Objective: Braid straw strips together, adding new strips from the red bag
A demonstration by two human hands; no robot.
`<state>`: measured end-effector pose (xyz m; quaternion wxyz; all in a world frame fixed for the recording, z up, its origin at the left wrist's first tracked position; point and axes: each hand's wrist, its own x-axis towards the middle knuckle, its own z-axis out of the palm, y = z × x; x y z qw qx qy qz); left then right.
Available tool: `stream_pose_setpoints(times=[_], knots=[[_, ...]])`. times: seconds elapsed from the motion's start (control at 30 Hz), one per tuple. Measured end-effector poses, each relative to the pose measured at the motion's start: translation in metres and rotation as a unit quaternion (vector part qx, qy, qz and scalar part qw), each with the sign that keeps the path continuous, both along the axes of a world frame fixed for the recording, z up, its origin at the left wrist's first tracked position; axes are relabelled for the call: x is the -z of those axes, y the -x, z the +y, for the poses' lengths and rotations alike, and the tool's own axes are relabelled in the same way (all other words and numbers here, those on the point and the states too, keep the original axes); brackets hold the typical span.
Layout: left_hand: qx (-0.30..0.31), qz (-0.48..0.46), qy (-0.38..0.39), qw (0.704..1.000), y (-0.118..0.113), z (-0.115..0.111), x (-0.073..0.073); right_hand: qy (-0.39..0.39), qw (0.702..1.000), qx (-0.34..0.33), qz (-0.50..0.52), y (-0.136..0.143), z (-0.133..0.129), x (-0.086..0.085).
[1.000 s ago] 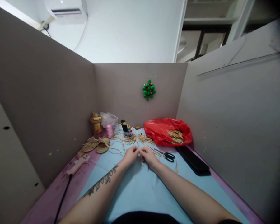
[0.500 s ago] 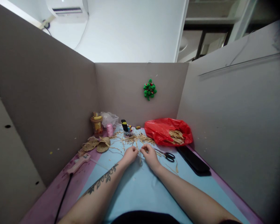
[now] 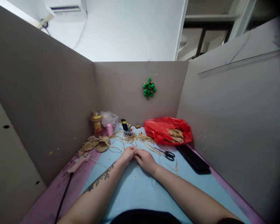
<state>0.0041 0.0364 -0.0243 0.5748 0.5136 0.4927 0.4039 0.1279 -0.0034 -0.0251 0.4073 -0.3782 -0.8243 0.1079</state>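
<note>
My left hand (image 3: 128, 154) and my right hand (image 3: 146, 159) meet over the middle of the blue mat (image 3: 140, 189), fingertips touching. Both are closed in a pinch. What lies between the fingers is mostly hidden; a thin tan strand shows just above them. Beyond the hands, dry straw strips (image 3: 142, 137) are strewn over the mat. Black-handled scissors (image 3: 169, 155) lie to the right of my right hand. Two woven straw pieces, one of them cup-shaped (image 3: 103, 144), rest to the left of my left hand.
A red plastic bag (image 3: 160, 130) with straw stands at the back right, a black case (image 3: 193, 160) before it. At left lie a pink glue gun (image 3: 79, 163) with a cord, pink thread (image 3: 109, 129) and a brown cup (image 3: 96, 125). Grey panels enclose the table.
My hands have come together; they were slightly apart with a pale strand hanging between them. My right hand has moved left and turned, and the hanging strand is now hidden.
</note>
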Motion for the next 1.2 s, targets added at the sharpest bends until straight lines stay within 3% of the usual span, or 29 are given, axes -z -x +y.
stream_pose_setpoints(times=[0.17, 0.4, 0.6, 0.77, 0.93, 1.2], knots=[[-0.034, 0.017, -0.051, 0.998, 0.002, 0.002, -0.004, 0.04, 0.997, -0.007, 0.067, -0.001, -0.001, -0.002], [-0.038, 0.077, -0.136, 0.987, -0.004, -0.001, -0.008, 0.129, 0.96, 0.091, 0.231, 0.0, 0.016, 0.009], [-0.017, 0.08, -0.162, 0.983, -0.008, -0.002, -0.006, 0.267, 0.919, 0.007, 0.29, -0.002, 0.024, 0.009], [-0.015, 0.091, -0.143, 0.985, -0.006, -0.004, -0.007, 0.274, 0.909, 0.035, 0.312, -0.004, 0.02, 0.002], [-0.023, 0.117, -0.147, 0.982, -0.006, -0.005, -0.009, 0.242, 0.922, 0.064, 0.297, -0.006, 0.022, 0.003], [-0.039, 0.268, -0.236, 0.933, -0.002, 0.003, 0.001, 0.245, 0.93, 0.078, 0.261, -0.006, 0.029, 0.014]])
